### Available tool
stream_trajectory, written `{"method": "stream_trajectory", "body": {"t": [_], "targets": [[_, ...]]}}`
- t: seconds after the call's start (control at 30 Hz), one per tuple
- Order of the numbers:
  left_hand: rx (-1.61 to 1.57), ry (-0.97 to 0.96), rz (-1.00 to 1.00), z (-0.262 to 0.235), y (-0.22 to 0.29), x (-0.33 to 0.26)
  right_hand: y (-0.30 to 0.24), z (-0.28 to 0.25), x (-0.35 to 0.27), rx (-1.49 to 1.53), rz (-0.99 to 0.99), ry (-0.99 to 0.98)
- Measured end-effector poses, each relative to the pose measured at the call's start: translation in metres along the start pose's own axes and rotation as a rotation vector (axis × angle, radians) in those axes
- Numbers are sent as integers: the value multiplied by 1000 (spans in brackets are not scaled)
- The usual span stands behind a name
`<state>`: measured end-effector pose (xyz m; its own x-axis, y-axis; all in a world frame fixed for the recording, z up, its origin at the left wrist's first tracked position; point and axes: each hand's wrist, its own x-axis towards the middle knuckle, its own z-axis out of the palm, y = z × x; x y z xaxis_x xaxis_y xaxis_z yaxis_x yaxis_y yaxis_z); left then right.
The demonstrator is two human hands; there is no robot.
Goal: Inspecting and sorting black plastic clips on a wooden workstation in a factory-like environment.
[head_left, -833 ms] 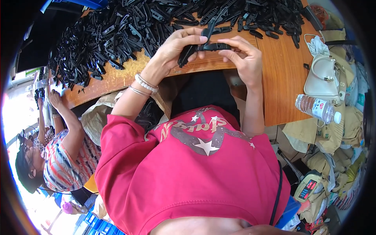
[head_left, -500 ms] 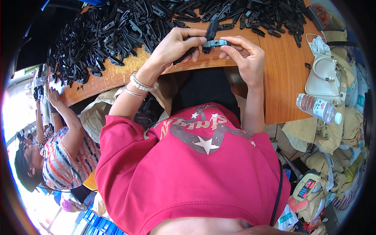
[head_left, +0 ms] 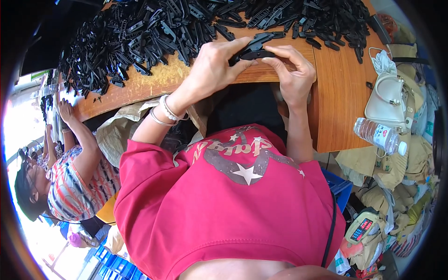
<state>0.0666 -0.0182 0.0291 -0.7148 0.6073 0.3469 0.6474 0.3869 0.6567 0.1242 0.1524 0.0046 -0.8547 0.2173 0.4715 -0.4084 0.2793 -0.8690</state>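
Observation:
In front of my chest, above the table's near edge, both hands meet on a long, narrow black plastic part (head_left: 256, 54). My left hand (head_left: 213, 67) is closed around its left end, the thumb underneath. Thumb and fingertips of my right hand (head_left: 295, 74) pinch its right end. A second black strip shows along the upper side; I cannot tell whether it is joined to the first. Just beyond my hands, a large heap of similar black plastic parts (head_left: 154, 35) covers the far side of the wooden table (head_left: 338, 102).
To the right lie a white handbag (head_left: 385, 105), a clear bottle (head_left: 380, 135) and a pale cloth mask (head_left: 383, 60). Brown bags and a digital scale (head_left: 362, 227) are at the lower right. Another person (head_left: 77, 182) works at the left. A woven sack (head_left: 119, 130) hangs by the table.
My left hand has turned over, its back now facing up. The black part has tipped from standing up to lying nearly level between both hands.

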Motion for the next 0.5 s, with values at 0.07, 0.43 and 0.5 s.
{"method": "stream_trajectory", "body": {"t": [0.07, 0.43, 0.5], "targets": [[87, -25, -49, 0, 10, -4, -2, 3, -2, 73, 34, 11], [0, 34, 101, -14, 7, -13, -3, 0, 3, 281, 115, -180], [-8, 74, 127, -11, 2, -18, 5, 4, 0, 267, 70, -177]]}}
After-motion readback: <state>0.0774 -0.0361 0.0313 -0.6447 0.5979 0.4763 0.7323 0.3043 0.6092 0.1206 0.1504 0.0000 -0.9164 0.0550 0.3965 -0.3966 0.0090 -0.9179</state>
